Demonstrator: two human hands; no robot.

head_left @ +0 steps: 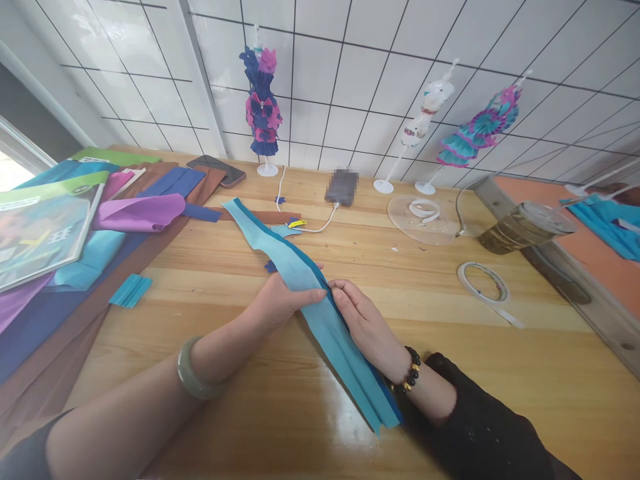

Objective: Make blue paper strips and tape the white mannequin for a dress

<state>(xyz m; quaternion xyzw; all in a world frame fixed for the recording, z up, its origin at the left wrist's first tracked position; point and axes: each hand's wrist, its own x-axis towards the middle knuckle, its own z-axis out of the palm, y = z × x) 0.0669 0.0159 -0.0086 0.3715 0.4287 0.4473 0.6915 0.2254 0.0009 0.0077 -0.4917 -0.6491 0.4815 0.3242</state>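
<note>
The blue strip point(300, 273) lies slantwise across the middle of the table point(225, 373), light blue over a darker layer, running from near the brown sheets to the near edge. My left hand point(283, 300) pinches it at the middle, thumb on top and fingers closed beneath. My right hand point(367, 327) lies flat on it just beside, fingers nearly straight, pressing it down. Left of me are stacked sheets point(150, 213) and a folded blue scrap point(130, 291). To the right lie a tape ring point(483, 281) and a cup point(525, 227). Three paper-dress figures stand along the wall, one dark blue point(262, 107).
</note>
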